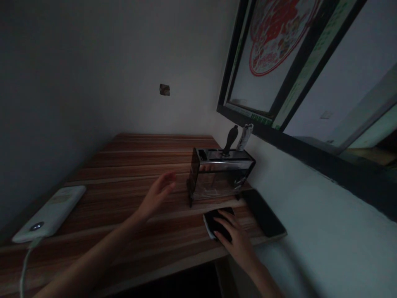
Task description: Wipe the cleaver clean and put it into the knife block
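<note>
My left hand (159,190) hovers above the striped wooden table, left of a knife holder; its fingers are slightly curled and apart, with nothing in them. My right hand (237,236) rests on a small flat black object (213,223) with a pale edge, its fingers spread across the top. I cannot tell whether that object is a notebook or a folded pad. Behind it stands the knife holder (214,184), a box with see-through sides and a metallic top. A black handle (231,138) and a whitish handle (245,136) stick up from its slots.
A white power bank (51,213) with a cable (25,263) lies at the table's left. A flat dark slab (263,213) lies along the right wall, beside the holder. Above is a dark-framed window (276,118) with a red print. The table's (139,155) front edge is near me.
</note>
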Demonstrator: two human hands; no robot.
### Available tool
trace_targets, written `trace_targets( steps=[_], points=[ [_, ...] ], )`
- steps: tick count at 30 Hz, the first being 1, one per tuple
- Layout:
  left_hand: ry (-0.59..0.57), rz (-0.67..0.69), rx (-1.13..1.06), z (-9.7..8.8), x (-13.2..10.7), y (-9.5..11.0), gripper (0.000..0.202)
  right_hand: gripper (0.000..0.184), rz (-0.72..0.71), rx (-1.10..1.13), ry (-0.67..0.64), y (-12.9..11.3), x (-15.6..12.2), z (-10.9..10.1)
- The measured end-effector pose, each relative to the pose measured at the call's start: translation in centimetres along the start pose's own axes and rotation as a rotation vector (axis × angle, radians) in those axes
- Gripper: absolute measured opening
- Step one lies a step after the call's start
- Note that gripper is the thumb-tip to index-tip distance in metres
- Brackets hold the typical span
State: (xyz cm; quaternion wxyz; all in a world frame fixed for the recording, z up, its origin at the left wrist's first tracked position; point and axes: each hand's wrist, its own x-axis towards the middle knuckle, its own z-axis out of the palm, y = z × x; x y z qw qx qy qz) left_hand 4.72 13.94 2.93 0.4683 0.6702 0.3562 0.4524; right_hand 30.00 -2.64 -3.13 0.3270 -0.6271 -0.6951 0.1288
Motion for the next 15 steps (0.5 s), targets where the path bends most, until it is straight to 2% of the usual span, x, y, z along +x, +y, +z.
trace_targets(
  steps=[5,9,12,15],
  points=[
    [0.050,-0.058,0.064,-2.4,-1.3,-1.1,0.036,0.035,-0.009,-0.049,0.000,1.9,0.2,-1.1],
    [0.040,-0.096,0.060,-2.6,-2.2,-2.5,0.034,0.033,-0.009,-0.028,-0.048,2.0,0.3,-2.3],
    [-0.015,-0.126,0.060,-2.3,-2.9,-3.2,0.033,0.032,0.001,0.052,-0.044,-0.6,0.9,-2.7],
    [-0.060,-0.154,0.026,-1.8,-3.2,-3.3,0.031,0.026,-0.019,0.268,-0.063,-5.0,2.6,-1.6]
  ],
)
